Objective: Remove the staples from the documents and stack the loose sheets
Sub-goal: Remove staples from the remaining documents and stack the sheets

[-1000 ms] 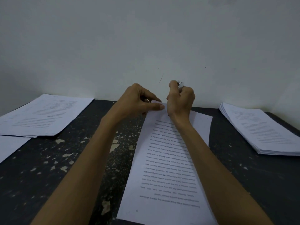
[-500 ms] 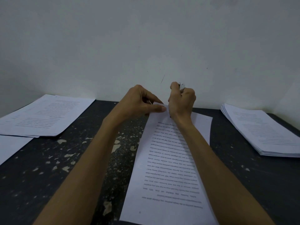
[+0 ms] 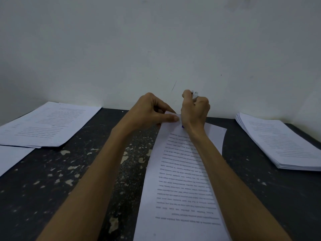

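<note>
A printed document (image 3: pixel 180 180) lies lengthwise on the dark table in front of me, its text upside down. My left hand (image 3: pixel 149 112) pinches its far left corner between thumb and forefinger. My right hand (image 3: pixel 195 110) is fisted round a staple remover (image 3: pixel 194 94), whose metal top sticks out above the knuckles. A small purple tip shows below the fist against the paper's far edge. The staple itself is hidden by the hands.
A thick stack of papers (image 3: pixel 281 141) sits at the right by the wall. Flatter sheets (image 3: pixel 46 124) lie at the far left, with another sheet (image 3: pixel 10 157) at the left edge. The black table (image 3: pixel 86 171) has chipped paint. A white wall stands close behind.
Both hands stay at the document's far corner with only slight shifts. The papers have not moved.
</note>
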